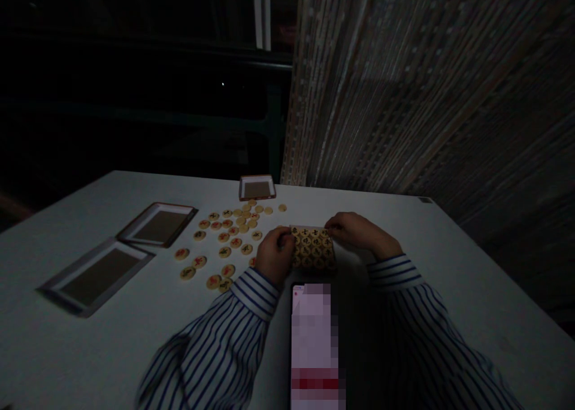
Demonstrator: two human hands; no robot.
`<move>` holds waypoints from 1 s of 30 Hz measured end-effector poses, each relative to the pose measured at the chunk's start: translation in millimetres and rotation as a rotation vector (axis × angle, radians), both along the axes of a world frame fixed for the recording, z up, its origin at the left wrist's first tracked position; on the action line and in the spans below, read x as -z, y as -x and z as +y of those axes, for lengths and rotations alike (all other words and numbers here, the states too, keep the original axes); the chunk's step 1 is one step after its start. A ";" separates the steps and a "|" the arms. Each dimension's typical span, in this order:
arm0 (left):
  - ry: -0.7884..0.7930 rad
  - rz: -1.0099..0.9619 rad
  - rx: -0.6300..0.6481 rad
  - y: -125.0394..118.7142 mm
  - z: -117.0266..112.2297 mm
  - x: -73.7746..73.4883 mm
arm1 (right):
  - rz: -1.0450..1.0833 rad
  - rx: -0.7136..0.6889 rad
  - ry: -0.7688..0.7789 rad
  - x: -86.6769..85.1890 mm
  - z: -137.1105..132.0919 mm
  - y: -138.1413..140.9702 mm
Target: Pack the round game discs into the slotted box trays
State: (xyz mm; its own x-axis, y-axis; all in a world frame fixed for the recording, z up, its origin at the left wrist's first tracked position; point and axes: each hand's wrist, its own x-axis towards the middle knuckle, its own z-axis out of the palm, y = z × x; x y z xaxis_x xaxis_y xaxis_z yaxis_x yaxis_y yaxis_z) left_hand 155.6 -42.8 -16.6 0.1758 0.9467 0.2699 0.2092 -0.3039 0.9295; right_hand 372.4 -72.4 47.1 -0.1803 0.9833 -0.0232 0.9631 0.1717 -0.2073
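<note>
Rows of xiangqi pieces (313, 242) lie face up in a small box (315, 271) on the white table (449, 290). My left hand (273, 257) curls at the box's left edge, fingers bent toward the thumb; my right hand (359, 232) has its fingertips drawn close together at the box's far right corner. I cannot tell whether either grips the box or a piece. Left of the box, loose pieces (247, 249) are scattered, with shallow trays (102, 275) past them. A smartphone (311, 341) lies on the box's near side.
</note>
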 end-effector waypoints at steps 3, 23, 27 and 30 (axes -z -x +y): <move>0.007 -0.007 0.010 0.2 0.5 0.8 | 0.001 -0.007 0.000 2.2 0.7 -0.1; -0.051 0.083 0.011 -0.4 1.0 2.9 | -0.026 0.000 0.007 4.3 2.4 0.0; -0.065 0.096 0.000 -0.7 1.0 1.9 | -0.036 0.008 0.005 5.1 2.8 -0.3; -0.061 0.091 0.013 -0.4 1.6 3.1 | -0.030 0.011 0.014 4.5 2.4 0.0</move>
